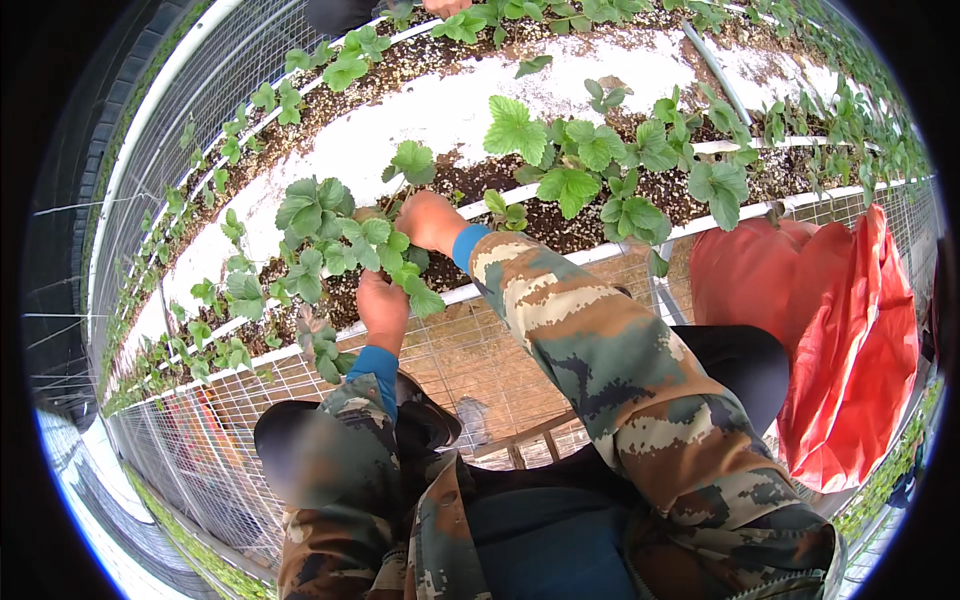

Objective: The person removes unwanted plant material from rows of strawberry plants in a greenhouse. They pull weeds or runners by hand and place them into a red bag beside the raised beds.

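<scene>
A leafy strawberry plant [325, 215] grows at the near edge of a raised planting bed, and both my hands are at its right side. My left hand [382, 308] reaches up from below among its lower leaves, fingers curled together with the tips partly covered by foliage. Just above and to the right, my right hand [430, 222] is closed low over the dark soil [470, 185], at the plant's base. Leaves hide what either hand pinches. A smaller strawberry leaf cluster [412, 162] stands right behind my right hand.
More strawberry plants [600, 150] line the bed on the right. White sheeting [420, 110] covers the middle strip. A grey bar [716, 72] lies across it. Wire mesh [200, 440] hangs below the near edge. A red bag [830, 340] sits at my right. Another person's hand [447, 6] shows at the far side.
</scene>
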A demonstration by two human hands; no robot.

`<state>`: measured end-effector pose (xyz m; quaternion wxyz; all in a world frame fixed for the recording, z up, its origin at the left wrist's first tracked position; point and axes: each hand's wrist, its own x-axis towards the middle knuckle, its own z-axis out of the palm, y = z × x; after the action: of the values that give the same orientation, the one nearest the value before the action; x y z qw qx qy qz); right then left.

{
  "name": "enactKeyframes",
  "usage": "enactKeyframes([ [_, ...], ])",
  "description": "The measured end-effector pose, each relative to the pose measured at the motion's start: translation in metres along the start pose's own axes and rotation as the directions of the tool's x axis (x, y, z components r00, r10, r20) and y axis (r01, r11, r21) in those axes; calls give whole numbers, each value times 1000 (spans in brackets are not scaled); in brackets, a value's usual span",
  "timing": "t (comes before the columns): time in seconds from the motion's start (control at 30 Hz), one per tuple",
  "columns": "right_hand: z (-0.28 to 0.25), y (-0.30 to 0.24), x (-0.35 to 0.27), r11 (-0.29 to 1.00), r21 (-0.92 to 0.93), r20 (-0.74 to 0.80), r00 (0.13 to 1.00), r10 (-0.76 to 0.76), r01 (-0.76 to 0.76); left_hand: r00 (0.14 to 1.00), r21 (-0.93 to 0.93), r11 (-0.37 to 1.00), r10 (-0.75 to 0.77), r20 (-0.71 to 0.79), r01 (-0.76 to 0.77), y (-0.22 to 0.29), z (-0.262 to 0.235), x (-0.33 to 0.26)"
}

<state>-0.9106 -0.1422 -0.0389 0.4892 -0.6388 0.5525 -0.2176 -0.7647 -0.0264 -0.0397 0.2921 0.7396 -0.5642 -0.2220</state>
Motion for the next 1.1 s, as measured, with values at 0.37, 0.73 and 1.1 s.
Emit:
enactKeyframes([
  [0.37,-11,6,-20,992,73,41,994,-102,99,1000,48,998,-28,11,28,8,-5,0],
  [0.73,-83,21,-79,523,816,185,969,165,-245,997,-165,985,-47,53,55,-1,10,3],
  [1.1,-76,-24,-102,759,561,131,941,313,-331,991,-356,925,-107,81,129,-10,3,1],
])
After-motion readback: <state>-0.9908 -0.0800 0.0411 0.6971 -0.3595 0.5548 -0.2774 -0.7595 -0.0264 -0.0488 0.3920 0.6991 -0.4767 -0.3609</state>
